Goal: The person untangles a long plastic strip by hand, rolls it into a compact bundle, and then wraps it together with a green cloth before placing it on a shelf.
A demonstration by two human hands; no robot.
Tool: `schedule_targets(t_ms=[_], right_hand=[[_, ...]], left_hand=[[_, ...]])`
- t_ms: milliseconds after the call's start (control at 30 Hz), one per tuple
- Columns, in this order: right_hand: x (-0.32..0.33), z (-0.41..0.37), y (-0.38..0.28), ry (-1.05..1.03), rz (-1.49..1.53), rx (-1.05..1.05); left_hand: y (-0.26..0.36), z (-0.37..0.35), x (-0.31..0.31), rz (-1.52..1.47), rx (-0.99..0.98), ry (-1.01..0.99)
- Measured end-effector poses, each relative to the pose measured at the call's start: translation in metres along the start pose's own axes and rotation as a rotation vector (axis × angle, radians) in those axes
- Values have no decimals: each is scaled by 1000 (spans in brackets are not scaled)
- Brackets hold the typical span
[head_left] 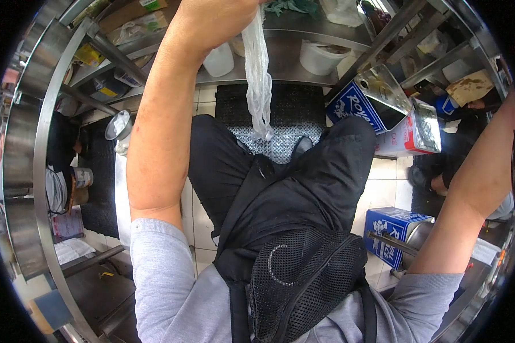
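Observation:
My left hand (220, 20) is at the top edge of the view, closed round a long, crumpled, translucent plastic bag (257, 80). The bag hangs down in front of my knees, and the frame cuts off my fingertips. My right forearm (469, 188) stretches up along the right side, past blue and white tins. Its hand lies beyond the dark rim of the view, so what it touches is hidden.
A steel shelf (297, 37) ahead bears white tubs (320, 57). Printed tins (377, 97) stand at front right, with another blue tin (392, 228) below. Steel frames (46, 154) flank me on the left. A black mat (226, 106) lies ahead; another person's shoe (419, 178) shows at right.

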State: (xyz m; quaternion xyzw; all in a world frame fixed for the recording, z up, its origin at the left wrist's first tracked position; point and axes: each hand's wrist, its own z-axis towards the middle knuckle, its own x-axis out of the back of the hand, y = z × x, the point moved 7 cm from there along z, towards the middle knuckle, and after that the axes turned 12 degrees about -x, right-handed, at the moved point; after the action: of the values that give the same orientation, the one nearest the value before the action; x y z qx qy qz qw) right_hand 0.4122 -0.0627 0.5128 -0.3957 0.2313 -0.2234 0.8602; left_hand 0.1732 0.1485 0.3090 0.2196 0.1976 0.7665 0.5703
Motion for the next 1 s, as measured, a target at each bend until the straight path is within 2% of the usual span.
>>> schedule_targets(t_ms=[733,1000], right_hand=[[6,-2,-9,43,46,11],[10,6,-15,62,77,13]], left_hand=[[2,-10,14,16,46,54],[4,-7,5,30,25,-9]])
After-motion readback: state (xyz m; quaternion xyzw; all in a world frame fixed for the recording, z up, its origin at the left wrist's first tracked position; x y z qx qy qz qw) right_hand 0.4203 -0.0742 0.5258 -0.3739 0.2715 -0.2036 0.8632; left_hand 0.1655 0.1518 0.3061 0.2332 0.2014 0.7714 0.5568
